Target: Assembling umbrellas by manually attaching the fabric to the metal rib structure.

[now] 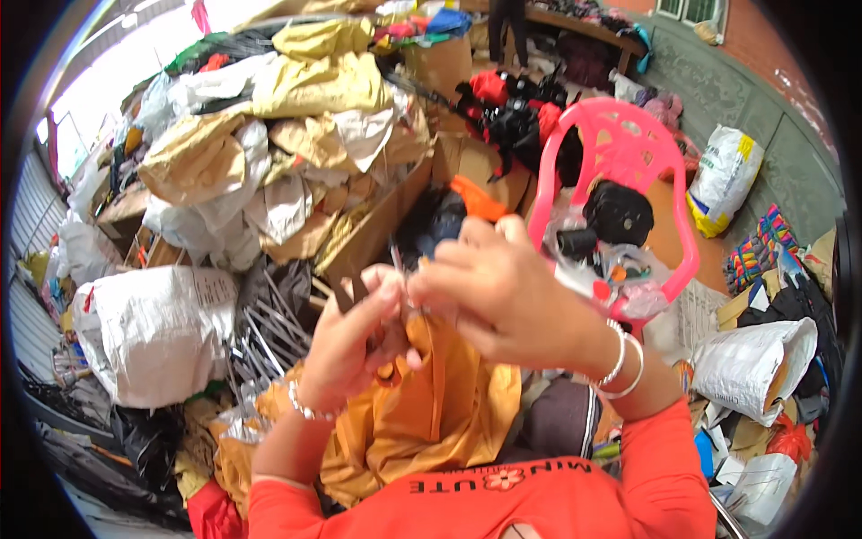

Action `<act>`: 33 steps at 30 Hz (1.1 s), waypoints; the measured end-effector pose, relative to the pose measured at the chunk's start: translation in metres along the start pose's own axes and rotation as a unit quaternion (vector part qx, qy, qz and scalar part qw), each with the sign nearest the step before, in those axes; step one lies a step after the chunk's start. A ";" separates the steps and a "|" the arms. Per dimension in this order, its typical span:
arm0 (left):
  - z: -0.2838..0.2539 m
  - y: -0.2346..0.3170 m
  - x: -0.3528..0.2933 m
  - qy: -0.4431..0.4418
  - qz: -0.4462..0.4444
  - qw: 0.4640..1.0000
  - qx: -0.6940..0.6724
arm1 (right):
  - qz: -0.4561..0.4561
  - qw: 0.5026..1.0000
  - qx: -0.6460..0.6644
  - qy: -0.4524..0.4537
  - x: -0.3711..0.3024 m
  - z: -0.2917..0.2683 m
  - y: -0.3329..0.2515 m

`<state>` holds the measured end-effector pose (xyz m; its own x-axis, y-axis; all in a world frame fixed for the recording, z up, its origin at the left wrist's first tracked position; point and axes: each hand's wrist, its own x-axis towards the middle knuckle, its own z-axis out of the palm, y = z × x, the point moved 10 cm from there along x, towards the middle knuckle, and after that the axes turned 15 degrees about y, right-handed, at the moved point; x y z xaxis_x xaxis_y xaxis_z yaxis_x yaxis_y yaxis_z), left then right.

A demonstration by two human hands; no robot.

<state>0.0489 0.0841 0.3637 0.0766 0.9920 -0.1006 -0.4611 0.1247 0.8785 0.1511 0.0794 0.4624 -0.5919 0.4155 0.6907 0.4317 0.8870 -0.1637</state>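
Note:
My two hands meet in front of my chest, fingertips nearly touching. My left hand (355, 337) is closed in a pinch with its thumb pointing up. My right hand (503, 292) pinches close beside it, fingers bent inward. A thin, shiny sliver (396, 255) sticks up between the fingertips; its kind and which hand grips it are too small to tell. An orange cloth (431, 404) hangs in folds just below the hands and spreads over my lap. Whether the left fingers also hold its edge is hidden.
A pink plastic chair (680, 171) with a black pouch (620, 213) and plastic bags stands right. Thin metal rods (269, 325) lie left beside a white sack (154, 334). Cardboard boxes (382, 220) and heaped brown and yellow sacks (314, 85) rise ahead. Someone's dark-clad legs (508, 31) show far back.

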 end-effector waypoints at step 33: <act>0.012 0.019 -0.032 0.104 0.146 0.983 -0.045 | 0.019 0.997 -0.075 -0.014 -0.009 -0.026 -0.030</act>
<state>0.0488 0.0540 0.3890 -0.2476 0.9677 0.0478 -0.5145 -0.1732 0.8398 0.1609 0.0434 0.4794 -0.5909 0.4557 0.6657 0.5501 0.8312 -0.0806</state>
